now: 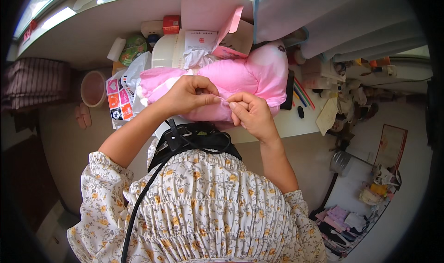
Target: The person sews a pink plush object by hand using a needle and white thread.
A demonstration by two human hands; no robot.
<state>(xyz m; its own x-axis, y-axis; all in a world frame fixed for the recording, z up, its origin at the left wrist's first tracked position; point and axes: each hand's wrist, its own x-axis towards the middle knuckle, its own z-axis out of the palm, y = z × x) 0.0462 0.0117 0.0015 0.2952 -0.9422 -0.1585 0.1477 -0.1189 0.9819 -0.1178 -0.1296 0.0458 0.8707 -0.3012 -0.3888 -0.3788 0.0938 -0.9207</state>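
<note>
A plump pink fabric cushion or padded cloth item (pixel 229 72) lies across the table in front of me, with paler patches and a dark flower mark at its upper right corner. My left hand (pixel 194 94) pinches its near edge between thumb and forefinger. Close beside it, my right hand (pixel 248 112) grips the same edge with curled fingers. A narrow fold of the pink cloth stretches between the two sets of fingertips. Whether a needle or another small thing is in the fingers is too small to tell. White stuffing (pixel 140 93) seems to show at the left end.
Behind the cushion are a crumpled white tissue (pixel 197 58) and an open pink box (pixel 230 37). A printed plastic bag (pixel 121 96) hangs at the table's left. Colored pens (pixel 305 94) and a small black object (pixel 300 112) lie right. A black cable (pixel 138 200) runs down my front.
</note>
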